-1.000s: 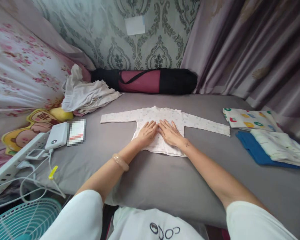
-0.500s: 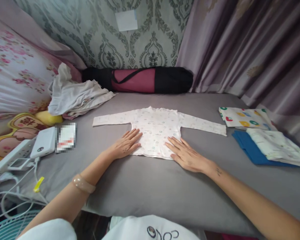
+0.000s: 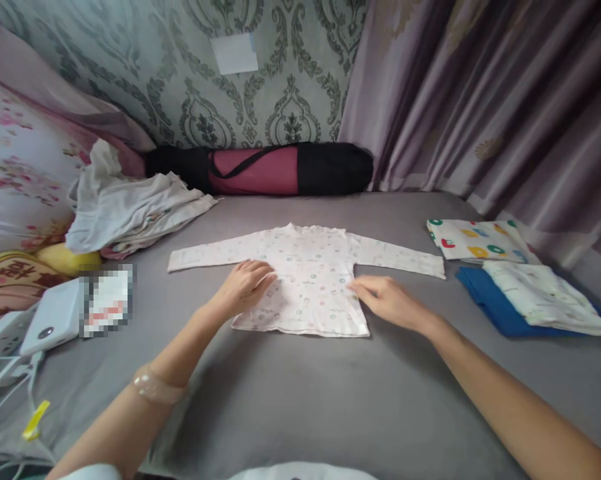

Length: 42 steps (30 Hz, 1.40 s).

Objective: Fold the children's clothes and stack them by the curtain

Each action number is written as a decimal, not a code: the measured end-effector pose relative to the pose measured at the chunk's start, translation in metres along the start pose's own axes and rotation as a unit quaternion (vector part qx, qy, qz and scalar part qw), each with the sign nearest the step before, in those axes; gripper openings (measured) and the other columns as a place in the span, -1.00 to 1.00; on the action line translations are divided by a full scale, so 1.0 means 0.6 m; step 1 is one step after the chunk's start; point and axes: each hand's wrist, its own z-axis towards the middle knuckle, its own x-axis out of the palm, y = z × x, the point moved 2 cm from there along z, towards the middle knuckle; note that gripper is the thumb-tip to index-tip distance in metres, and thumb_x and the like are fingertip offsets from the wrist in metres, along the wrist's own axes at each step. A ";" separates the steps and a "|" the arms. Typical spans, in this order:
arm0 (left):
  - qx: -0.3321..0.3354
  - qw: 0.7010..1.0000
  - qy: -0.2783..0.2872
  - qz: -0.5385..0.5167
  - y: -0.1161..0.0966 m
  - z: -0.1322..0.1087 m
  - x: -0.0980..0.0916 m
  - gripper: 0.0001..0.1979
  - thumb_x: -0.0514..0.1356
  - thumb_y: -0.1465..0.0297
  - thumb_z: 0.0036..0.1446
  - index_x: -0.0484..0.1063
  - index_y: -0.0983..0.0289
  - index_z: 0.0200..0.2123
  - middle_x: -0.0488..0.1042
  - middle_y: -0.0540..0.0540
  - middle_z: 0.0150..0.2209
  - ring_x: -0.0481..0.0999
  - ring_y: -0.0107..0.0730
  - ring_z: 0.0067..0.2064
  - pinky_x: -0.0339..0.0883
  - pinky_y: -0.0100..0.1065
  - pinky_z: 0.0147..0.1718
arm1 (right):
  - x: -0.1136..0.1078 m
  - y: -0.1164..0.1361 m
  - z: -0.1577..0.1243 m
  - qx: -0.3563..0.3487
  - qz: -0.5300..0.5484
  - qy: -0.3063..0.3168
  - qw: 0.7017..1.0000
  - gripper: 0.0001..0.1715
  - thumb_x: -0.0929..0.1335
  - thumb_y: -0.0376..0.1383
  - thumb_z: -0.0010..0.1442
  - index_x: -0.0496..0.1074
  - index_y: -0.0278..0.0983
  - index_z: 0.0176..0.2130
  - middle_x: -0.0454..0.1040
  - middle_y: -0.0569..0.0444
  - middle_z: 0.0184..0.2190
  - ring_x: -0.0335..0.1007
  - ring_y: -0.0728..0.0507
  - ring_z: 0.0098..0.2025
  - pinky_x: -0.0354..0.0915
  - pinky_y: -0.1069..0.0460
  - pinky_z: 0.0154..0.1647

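A small white long-sleeved shirt (image 3: 307,287) with a tiny coloured print lies flat on the grey sheet (image 3: 300,393), both sleeves spread sideways. My left hand (image 3: 243,288) is over its left side below the sleeve, fingers curled and drawn in towards the thumb; what is between the tips is hidden. On the opposite side, my right hand (image 3: 393,303) has thumb and fingers pinched together at the shirt's right edge. The bottom hem is uncovered and faces me.
Folded clothes lie at right: a patterned piece (image 3: 480,241), a blue one (image 3: 485,303) and a white one (image 3: 540,293). Crumpled clothes (image 3: 130,207) lie back left. A black and maroon bag (image 3: 260,170) lines the wall. A power bank (image 3: 55,317) with cables is at left.
Both hands have risen from lying flat on the shirt's lower part. Their fingers have drawn together, and they now sit at its two sides. The view has shifted slightly.
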 end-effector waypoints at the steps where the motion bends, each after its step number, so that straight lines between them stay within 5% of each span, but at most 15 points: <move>1: 0.005 1.000 -0.009 0.007 -0.009 0.027 0.006 -0.47 -0.19 0.14 0.37 0.38 0.26 0.13 0.39 0.20 0.17 0.32 -0.17 0.22 0.11 -0.10 0.22 | 0.007 -0.004 0.032 0.008 -0.026 -0.012 1.000 -0.48 0.09 -0.09 0.39 0.49 -0.21 -0.02 0.56 0.02 -0.10 0.46 -0.16 -0.03 0.31 -0.05 0.05; 5: -0.060 0.996 0.023 0.061 -0.007 0.112 0.044 -0.42 -0.14 0.16 0.35 0.14 0.37 0.30 0.03 0.29 0.36 -0.05 -0.07 0.39 -0.15 0.00 0.31 | 0.044 -0.029 0.131 0.072 -0.141 -0.011 0.987 -0.36 0.02 -0.13 0.38 0.16 -0.36 0.29 0.17 -0.16 0.31 0.00 -0.22 0.35 -0.09 -0.17 0.35; 9: -0.148 0.984 0.065 0.076 0.039 0.121 0.070 -0.37 -0.21 0.10 0.35 0.00 0.30 0.36 -0.06 0.23 0.39 -0.14 -0.05 0.41 -0.18 0.05 0.30 | 0.059 -0.073 0.136 0.117 -0.194 0.039 0.973 -0.25 -0.04 -0.05 0.37 -0.04 -0.38 0.38 -0.15 -0.09 0.41 -0.31 -0.19 0.43 -0.28 -0.21 0.39; 19: -0.160 0.981 0.070 0.086 0.059 0.108 0.080 -0.35 -0.27 0.06 0.33 -0.03 0.23 0.37 -0.08 0.15 0.40 -0.13 -0.09 0.41 -0.18 0.01 0.31 | -0.033 -0.200 0.015 0.234 -0.257 0.002 0.938 -0.24 -0.08 -0.06 0.36 -0.05 -0.36 0.38 -0.09 -0.07 0.40 -0.24 -0.22 0.42 -0.25 -0.28 0.37; 27: -0.145 0.983 0.057 0.094 0.062 0.106 0.085 -0.34 -0.28 0.08 0.33 0.01 0.26 0.36 -0.02 0.20 0.39 -0.09 -0.02 0.40 -0.12 0.05 0.28 | -0.079 -0.244 -0.057 0.293 -0.266 -0.015 0.918 -0.28 -0.04 -0.09 0.37 0.00 -0.38 0.37 -0.07 -0.09 0.40 -0.22 -0.22 0.42 -0.21 -0.21 0.37; 36: -0.150 0.981 0.092 0.081 0.062 0.113 0.079 -0.33 -0.31 0.05 0.32 -0.04 0.26 0.37 -0.09 0.22 0.40 -0.14 -0.01 0.41 -0.14 0.09 0.27 | -0.104 -0.231 -0.046 0.360 -0.252 -0.085 0.894 -0.44 0.13 -0.36 0.29 0.24 -0.40 0.24 0.29 -0.21 0.21 0.23 -0.23 0.22 0.17 -0.04 0.17; 42: -0.095 0.986 0.058 0.124 0.033 0.133 0.051 -0.44 -0.12 0.14 0.31 0.19 0.30 0.25 0.03 0.36 0.36 -0.07 0.04 0.39 -0.16 0.14 0.26 | -0.118 -0.222 -0.009 0.420 -0.270 -0.083 0.862 -0.48 0.29 -0.35 0.13 0.42 -0.48 0.08 0.33 -0.36 0.12 0.22 -0.38 0.19 0.19 -0.17 0.13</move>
